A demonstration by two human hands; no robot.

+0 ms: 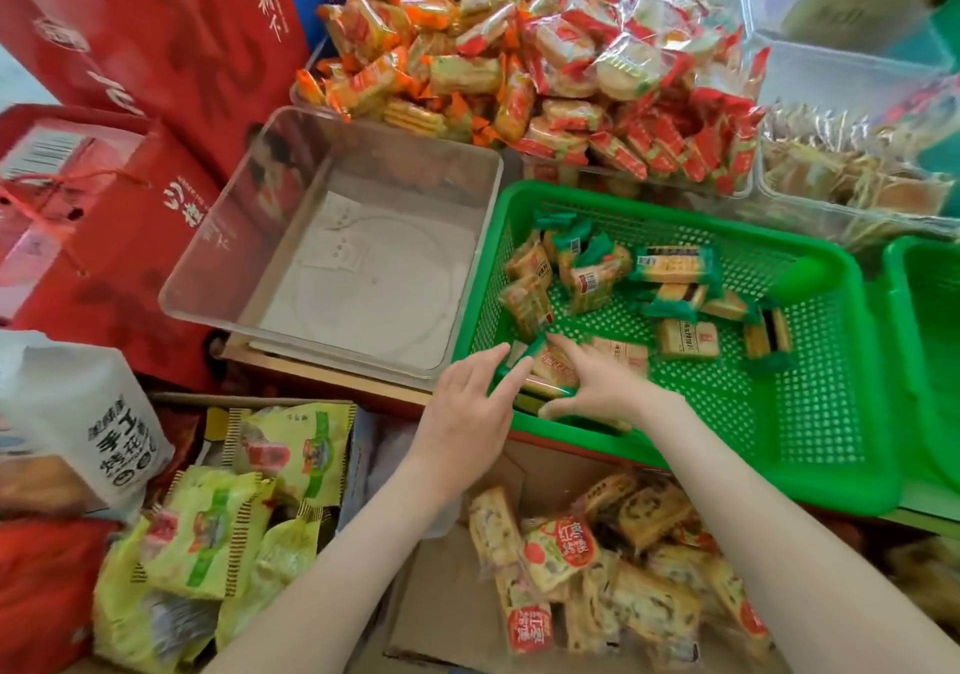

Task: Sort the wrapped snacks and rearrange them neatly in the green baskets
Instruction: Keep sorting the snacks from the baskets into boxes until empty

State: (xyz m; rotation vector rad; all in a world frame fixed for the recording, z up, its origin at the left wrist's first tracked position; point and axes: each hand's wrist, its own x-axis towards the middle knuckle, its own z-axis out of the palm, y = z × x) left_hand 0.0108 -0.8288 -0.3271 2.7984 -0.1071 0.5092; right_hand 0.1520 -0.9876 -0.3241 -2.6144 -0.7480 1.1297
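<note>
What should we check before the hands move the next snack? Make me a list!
1. Left hand and right hand are both at the green-wrapped snack: ok.
2. Firm hold on that snack: cannot tell.
3. Free space in the green basket, on its right side: ok.
4. Scattered snacks in it lined up neatly: not ok.
5. Room in the second green basket at the right: cannot tell, only its edge shows.

The white plastic bag (78,413) at the left bears black Chinese characters, seemingly "手工"; other print is too blurred.
</note>
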